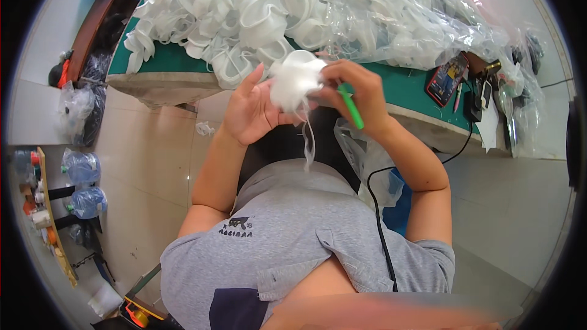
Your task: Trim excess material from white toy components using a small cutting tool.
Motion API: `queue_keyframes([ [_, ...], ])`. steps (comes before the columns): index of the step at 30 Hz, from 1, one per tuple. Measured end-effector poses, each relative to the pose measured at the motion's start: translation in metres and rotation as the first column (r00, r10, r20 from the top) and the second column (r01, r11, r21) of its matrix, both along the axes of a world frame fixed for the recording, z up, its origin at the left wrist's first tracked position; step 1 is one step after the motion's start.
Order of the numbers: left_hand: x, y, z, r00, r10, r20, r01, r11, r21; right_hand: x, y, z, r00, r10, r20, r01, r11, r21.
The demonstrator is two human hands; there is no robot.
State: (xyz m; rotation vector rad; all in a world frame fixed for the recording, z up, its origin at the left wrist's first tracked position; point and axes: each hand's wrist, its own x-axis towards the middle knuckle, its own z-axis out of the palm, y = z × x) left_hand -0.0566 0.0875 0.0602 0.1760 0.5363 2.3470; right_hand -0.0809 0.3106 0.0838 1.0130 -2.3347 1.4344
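Note:
In front of my lap, near the table's edge, I hold a soft white rounded piece (295, 82) between both hands. A thin white strip (309, 137) dangles from it. My left hand (252, 109) supports the piece from the left and below, its thumb raised apart. Across from it, my right hand (361, 88) pinches the piece's right side with the fingertips. A tool with a bright green handle (351, 107) is tucked in that same right hand, handle end pointing down; its working end is hidden by my fingers.
On the green-topped table (391, 85) lies a big heap of white curved pieces (257, 15), partly under clear plastic (391, 18). A phone (446, 79), a pen (457, 98) and a black cable (449, 157) are at the right. Wrapped bottles (85, 201) stand at left.

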Motion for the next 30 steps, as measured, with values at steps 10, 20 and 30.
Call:
queue_keyframes([
  [10,0.02,0.039,-0.013,0.708,0.365,-0.605,-0.678,0.593,-0.435,0.017,0.016,0.001,0.993,0.051,0.111,-0.045,0.997,-0.059],
  [20,0.013,-0.009,-0.023,0.475,0.802,-0.363,-0.865,0.349,-0.359,0.018,0.06,-0.007,0.938,-0.151,0.313,0.208,0.966,-0.154],
  [30,0.029,-0.017,-0.022,0.477,0.803,-0.357,-0.87,0.372,-0.324,0.002,0.177,-0.005,0.586,-0.766,-0.264,0.798,0.602,0.022],
])
